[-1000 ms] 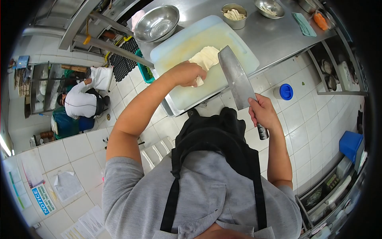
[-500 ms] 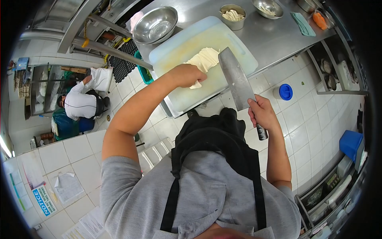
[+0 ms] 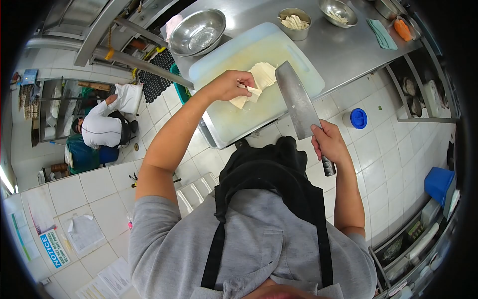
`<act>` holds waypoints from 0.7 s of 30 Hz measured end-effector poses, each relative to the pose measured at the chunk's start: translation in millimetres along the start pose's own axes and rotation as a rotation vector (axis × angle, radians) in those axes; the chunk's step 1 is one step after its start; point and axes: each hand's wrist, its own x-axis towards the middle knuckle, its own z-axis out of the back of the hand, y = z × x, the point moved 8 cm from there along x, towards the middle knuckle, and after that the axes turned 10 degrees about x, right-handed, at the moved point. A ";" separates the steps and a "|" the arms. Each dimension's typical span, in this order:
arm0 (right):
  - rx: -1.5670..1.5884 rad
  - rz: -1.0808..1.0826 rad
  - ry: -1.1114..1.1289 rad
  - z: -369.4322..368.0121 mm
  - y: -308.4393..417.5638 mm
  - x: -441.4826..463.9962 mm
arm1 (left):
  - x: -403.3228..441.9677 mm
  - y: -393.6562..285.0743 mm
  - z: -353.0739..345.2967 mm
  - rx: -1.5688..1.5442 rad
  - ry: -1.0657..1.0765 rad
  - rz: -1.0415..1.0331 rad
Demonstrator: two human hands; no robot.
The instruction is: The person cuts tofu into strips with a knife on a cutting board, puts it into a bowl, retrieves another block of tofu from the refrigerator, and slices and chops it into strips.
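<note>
My left hand (image 3: 231, 85) pinches a few thin pale slices (image 3: 253, 94), lifted a little over the cutting board (image 3: 239, 127); what food they are I cannot tell. More pale slices (image 3: 264, 74) lie flat and overlapping on the board, just beyond my fingertips. My right hand (image 3: 329, 142) is closed around the dark handle of a cleaver (image 3: 297, 104). Its broad blade points away from me, the tip near the right end of the slices and over the board's front right edge.
On the steel counter (image 3: 341, 55) stand an empty metal bowl (image 3: 198, 30), a metal pot (image 3: 297, 34) of pale strips, another metal bowl (image 3: 346, 22) and a green cloth (image 3: 381, 34). A co-worker (image 3: 102, 127) bends at the left. A blue-lidded container (image 3: 358, 118) is to the right.
My left hand has risen slightly from pressing the slices and now holds a few apart from the others. The cleaver stays in my right hand, almost unmoved.
</note>
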 end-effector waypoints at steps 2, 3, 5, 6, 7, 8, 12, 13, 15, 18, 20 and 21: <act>0.003 0.005 0.007 -0.2 -1.5 1.8 | -0.4 1.5 -0.3 -0.095 -0.023 0.005; 0.002 0.004 0.008 -0.6 -0.7 1.6 | 0.1 2.0 -1.4 -0.097 -0.023 0.006; 0.003 -0.007 0.012 -3.7 1.5 1.9 | 0.4 -2.6 -1.9 -0.102 -0.035 -0.053; 0.000 -0.008 0.016 -4.6 1.0 2.9 | 2.0 -2.9 -2.2 -0.104 -0.038 -0.050; -0.012 -0.005 0.019 -4.7 0.2 4.1 | 5.0 -6.5 -3.3 -0.039 -0.031 -0.080; -0.024 -0.002 0.021 -5.0 -0.3 5.2 | 7.9 -11.5 -4.9 0.025 -0.023 -0.111; -0.024 -0.002 0.028 -6.9 -1.8 8.3 | 23.3 -32.2 -13.6 0.159 -0.011 -0.155; -0.025 -0.006 0.029 -6.9 -3.0 8.7 | 26.9 -36.5 -18.0 0.202 0.008 -0.142; -0.028 -0.011 0.031 -8.0 -3.2 8.4 | 27.7 -40.8 -16.7 0.244 0.026 -0.127; -0.007 -0.003 0.017 -6.7 -0.4 5.1 | 29.8 -36.9 -8.6 0.254 0.007 -0.096; 0.012 -0.013 -0.002 -4.7 -0.6 1.3 | 21.6 -26.9 5.4 0.162 -0.025 -0.096; 0.017 -0.013 -0.005 -4.4 -1.2 0.6 | 16.1 -23.1 8.8 0.165 -0.020 -0.098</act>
